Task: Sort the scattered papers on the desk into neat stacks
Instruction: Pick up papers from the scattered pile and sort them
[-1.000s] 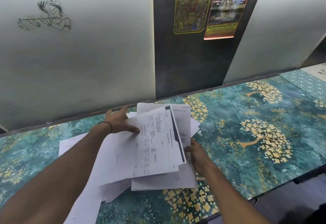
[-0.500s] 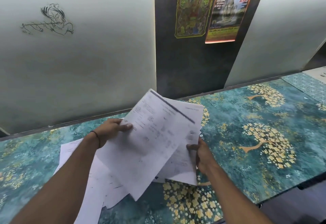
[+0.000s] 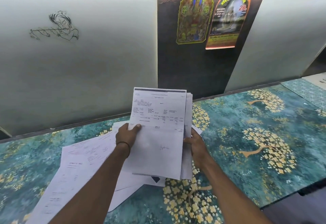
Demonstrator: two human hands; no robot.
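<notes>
I hold a bundle of printed white sheets [image 3: 158, 128] upright above the desk, its top page a form with a dark bar along the top edge. My left hand [image 3: 126, 134] grips the bundle's left edge, thumb on the front. My right hand [image 3: 195, 143] grips its right edge. Loose papers [image 3: 82, 163] lie overlapped and askew on the desk below and to the left, partly hidden by my left forearm.
The desk [image 3: 255, 135] has a teal surface with golden tree patterns; its front edge runs at lower right. White panels and a dark panel with two posters [image 3: 211, 17] rise right behind the desk.
The bundle has been lifted off the desk and turned from slanted to upright, its sheets now squared together between both hands.
</notes>
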